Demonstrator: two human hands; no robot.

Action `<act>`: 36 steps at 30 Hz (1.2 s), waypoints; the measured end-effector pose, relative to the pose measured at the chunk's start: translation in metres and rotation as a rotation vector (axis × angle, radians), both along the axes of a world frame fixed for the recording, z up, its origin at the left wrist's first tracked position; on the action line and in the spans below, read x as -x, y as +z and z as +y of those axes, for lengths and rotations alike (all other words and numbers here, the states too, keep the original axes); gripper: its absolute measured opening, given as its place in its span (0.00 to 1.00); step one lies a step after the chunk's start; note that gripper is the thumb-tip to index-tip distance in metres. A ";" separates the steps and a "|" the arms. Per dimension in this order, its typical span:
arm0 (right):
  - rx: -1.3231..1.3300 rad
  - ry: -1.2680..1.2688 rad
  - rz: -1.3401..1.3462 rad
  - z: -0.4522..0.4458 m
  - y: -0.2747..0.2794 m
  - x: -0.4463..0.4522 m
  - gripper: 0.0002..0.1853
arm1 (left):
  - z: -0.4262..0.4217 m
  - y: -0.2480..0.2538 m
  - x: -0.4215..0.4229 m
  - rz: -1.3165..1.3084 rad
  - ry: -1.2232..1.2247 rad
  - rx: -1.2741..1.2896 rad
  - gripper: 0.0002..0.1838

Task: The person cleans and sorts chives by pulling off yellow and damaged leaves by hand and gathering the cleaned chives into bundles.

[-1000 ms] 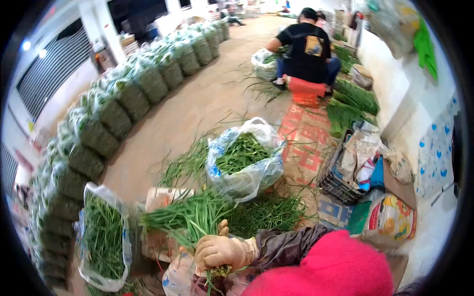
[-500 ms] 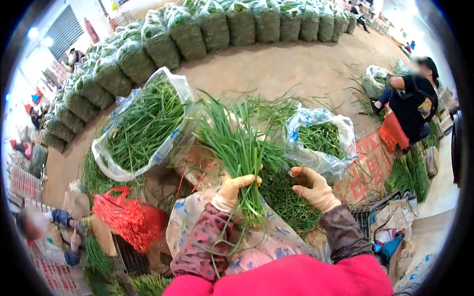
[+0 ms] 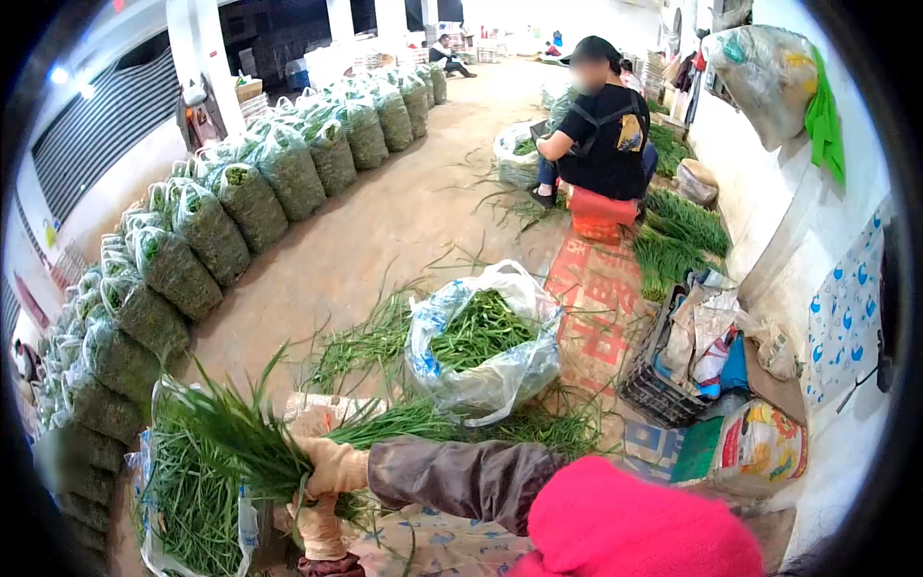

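1. We see the bunch of long green leaves (image 3: 231, 435) at near left, raised and tilted, its leafy tips fanning left and upward above a wide-mouthed plastic bag (image 3: 249, 531).
2. We find the right hand (image 3: 335, 465), in a pale glove, closed around the gathered end of the bunch; its dark sleeve (image 3: 461, 477) reaches in from the right.
3. We place the left hand (image 3: 320, 529), likewise gloved, directly below the right one, against the underside of the bunch; its fingers are partly hidden, and we cannot tell how far they are closed.
4. Inside the near-left bag we observe loose cut greens (image 3: 192, 495), lying under the raised tips.
5. Right of the hands and farther off, we note an open clear bag with blue print (image 3: 486, 389), holding more greens, with leaves scattered on the floor (image 3: 303, 260) around it.
6. Along the left side we trace a curved row of upright, filled bags (image 3: 252, 207) running from near to far.
7. At far right we record a co-worker (image 3: 608, 144) in a black top, seated on a red seat (image 3: 602, 213) beside heaped greens (image 3: 678, 236).
8. At right, nearer to us, we mark a dark crate (image 3: 654, 389) containing crumpled sacks (image 3: 711, 337).
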State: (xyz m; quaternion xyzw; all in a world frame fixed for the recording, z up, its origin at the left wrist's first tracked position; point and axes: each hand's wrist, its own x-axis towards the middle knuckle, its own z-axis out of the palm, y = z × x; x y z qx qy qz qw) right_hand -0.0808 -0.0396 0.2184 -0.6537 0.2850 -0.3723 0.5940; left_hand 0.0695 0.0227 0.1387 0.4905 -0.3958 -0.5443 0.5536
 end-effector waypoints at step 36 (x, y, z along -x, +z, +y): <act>0.593 -0.004 -0.006 0.046 -0.081 0.035 0.18 | 0.136 0.005 0.075 -0.930 -0.829 0.239 0.23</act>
